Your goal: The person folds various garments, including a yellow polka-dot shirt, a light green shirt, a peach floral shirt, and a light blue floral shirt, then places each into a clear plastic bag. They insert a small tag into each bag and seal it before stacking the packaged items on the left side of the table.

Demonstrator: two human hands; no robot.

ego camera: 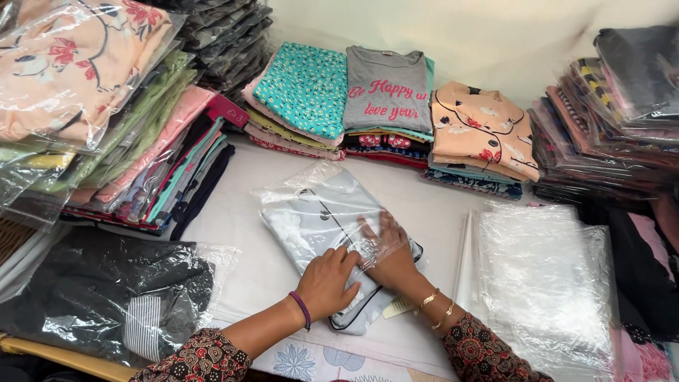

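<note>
Head: both hands' fingers (382,230) flat on bagged grey garment (311,219).

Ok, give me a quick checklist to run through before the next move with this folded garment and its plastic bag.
1. Pale grey garment partly in the clear plastic bag: ok, far end covered, near end out.
2. Right hand inside the bag opening, on the fabric: ok.
3. Left hand pressing the near end flat: ok.
4. Paper tag clear of the bag mouth: ok, sticks out at the near edge.
5. Garment folded flat, no bunching: cannot tell under the glare.
6. Spare clear bags close by on the right: ok.
</note>
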